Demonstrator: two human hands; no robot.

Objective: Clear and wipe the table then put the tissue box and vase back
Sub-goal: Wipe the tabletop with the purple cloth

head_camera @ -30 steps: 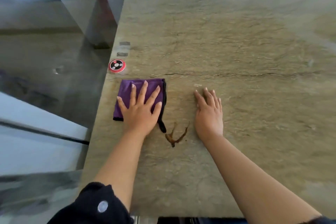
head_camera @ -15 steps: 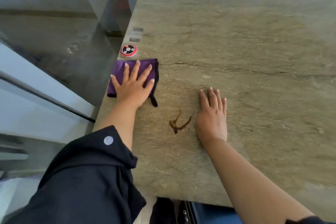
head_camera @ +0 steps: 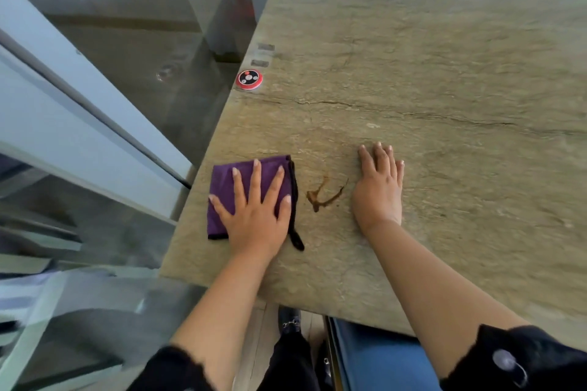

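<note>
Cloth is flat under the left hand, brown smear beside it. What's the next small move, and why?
Probably slide the purple cloth rightward over the brown smear. The left hand presses it flat, its edge stops just short of the smear, and the right hand rests flat on the table beyond it.

My left hand [head_camera: 254, 216] now presses the purple cloth [head_camera: 222, 190] nearer the front edge of the worktop [head_camera: 413, 73] than half a second ago, when both lay just below the red call button [head_camera: 249, 79]; now they sit well apart from it. The cloth's right edge again lies just beside the brown stain [head_camera: 324, 194], level with it rather than above it. My view pulls back too: the dark sleeve that filled the lower left corner shrinks to the cuff.
</note>
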